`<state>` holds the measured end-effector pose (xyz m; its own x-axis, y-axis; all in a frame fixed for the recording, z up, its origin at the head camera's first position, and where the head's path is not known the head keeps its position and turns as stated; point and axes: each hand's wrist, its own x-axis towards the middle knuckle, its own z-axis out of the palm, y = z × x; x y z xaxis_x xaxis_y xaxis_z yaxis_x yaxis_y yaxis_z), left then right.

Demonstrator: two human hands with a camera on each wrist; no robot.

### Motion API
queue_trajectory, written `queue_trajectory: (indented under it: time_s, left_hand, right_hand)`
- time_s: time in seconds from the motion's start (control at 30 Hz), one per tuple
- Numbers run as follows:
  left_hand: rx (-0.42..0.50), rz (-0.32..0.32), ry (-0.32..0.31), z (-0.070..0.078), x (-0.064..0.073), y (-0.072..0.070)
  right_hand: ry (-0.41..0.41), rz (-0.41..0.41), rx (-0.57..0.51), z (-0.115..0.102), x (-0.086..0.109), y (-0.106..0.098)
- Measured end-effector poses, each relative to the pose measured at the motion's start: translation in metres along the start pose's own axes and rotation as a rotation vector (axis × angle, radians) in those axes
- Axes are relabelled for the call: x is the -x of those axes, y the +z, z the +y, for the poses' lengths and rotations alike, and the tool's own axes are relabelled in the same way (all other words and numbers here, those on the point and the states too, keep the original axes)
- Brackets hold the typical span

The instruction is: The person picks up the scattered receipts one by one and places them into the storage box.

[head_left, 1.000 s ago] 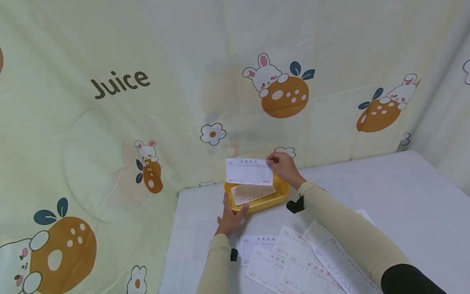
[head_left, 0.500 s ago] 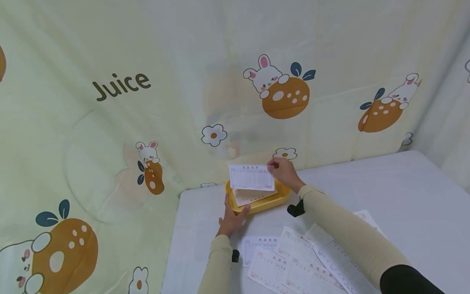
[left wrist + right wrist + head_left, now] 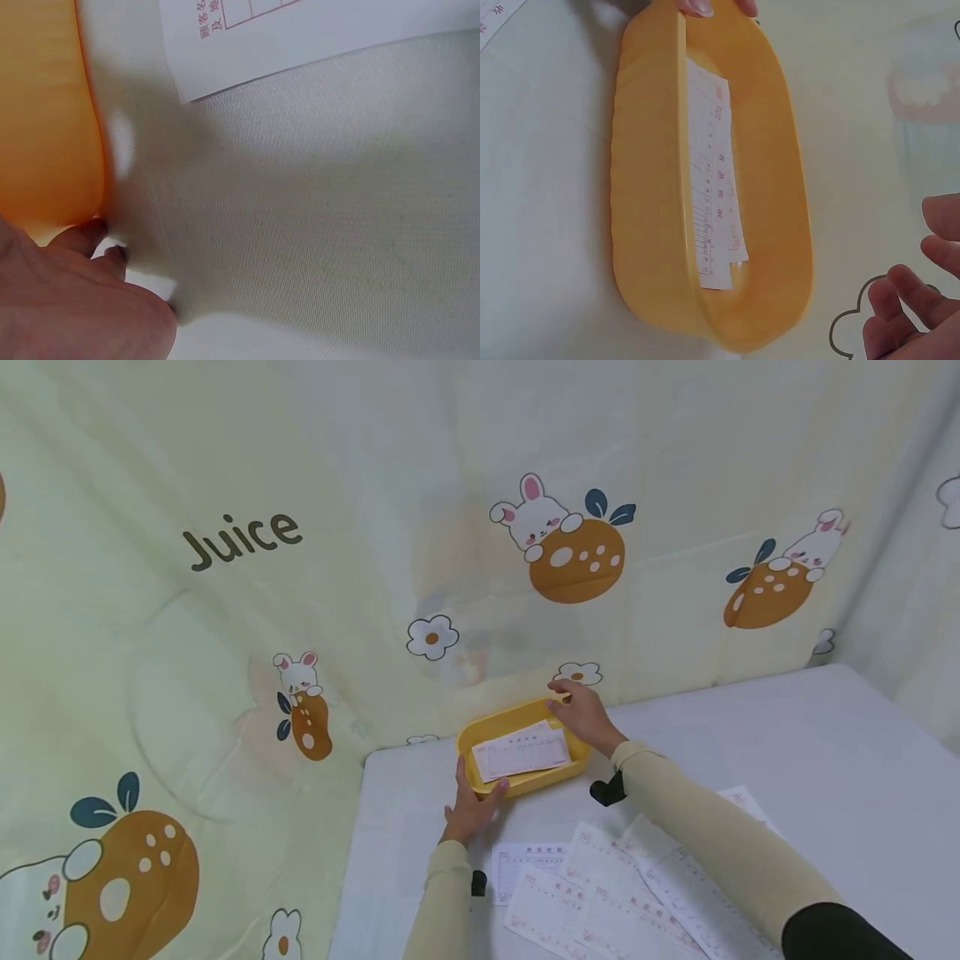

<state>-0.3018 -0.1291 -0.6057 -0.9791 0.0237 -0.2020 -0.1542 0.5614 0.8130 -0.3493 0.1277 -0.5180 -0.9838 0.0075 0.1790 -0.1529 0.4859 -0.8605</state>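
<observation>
A yellow plastic tray (image 3: 540, 782) stands on the table near the curtain. Inside it lie printed receipt slips (image 3: 523, 755), overlapping and slightly askew. My left hand (image 3: 472, 810) grips the tray's near left end, with the thumb over the rim in the right wrist view. My right hand (image 3: 587, 717) hovers at the far right corner of the tray, its fingers loosely bent and holding nothing. In the right wrist view the fingers (image 3: 889, 300) are apart from the tray wall (image 3: 649, 187).
Several loose receipt slips (image 3: 543, 902) lie spread and overlapping on the white table (image 3: 825, 760), in front of the tray and partly under the right forearm. A printed curtain (image 3: 375, 527) hangs right behind the table's far edge.
The slip that my right hand held up over the tray has gone down and lies on the others inside it. The right hand has let it go; the left hand stays put.
</observation>
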Motion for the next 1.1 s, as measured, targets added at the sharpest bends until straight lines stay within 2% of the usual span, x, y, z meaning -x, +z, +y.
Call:
queue_trajectory:
  time_s: [0.13, 0.23, 0.5, 0.63, 0.77, 0.87, 1.1]
  left_hand:
    - [-0.017, 0.001, -0.009, -0.003, -0.003, 0.002]
    - [-0.012, 0.009, 0.01, -0.012, -0.008, 0.005]
    - [-0.056, 0.026, 0.042, -0.041, -0.033, 0.017]
    - [-0.03, 0.015, 0.034, -0.035, -0.026, 0.017]
    - [-0.005, -0.011, 0.003, -0.014, -0.008, 0.009]
    - [-0.009, -0.026, -0.007, 0.0, 0.0, 0.002]
    - [-0.026, -0.034, 0.008, -0.007, -0.001, 0.003]
  right_hand:
    - [0.0, -0.007, 0.007, -0.001, 0.006, -0.007]
    - [-0.028, 0.0, 0.016, 0.003, 0.013, -0.013]
    - [-0.01, -0.002, 0.024, 0.01, 0.036, -0.027]
    - [0.01, -0.009, 0.025, 0.012, 0.052, -0.034]
    - [0.026, -0.001, 0.042, 0.019, 0.069, -0.043]
    - [0.023, 0.018, 0.049, 0.025, 0.081, -0.051]
    - [0.074, 0.03, 0.055, 0.038, 0.116, -0.068]
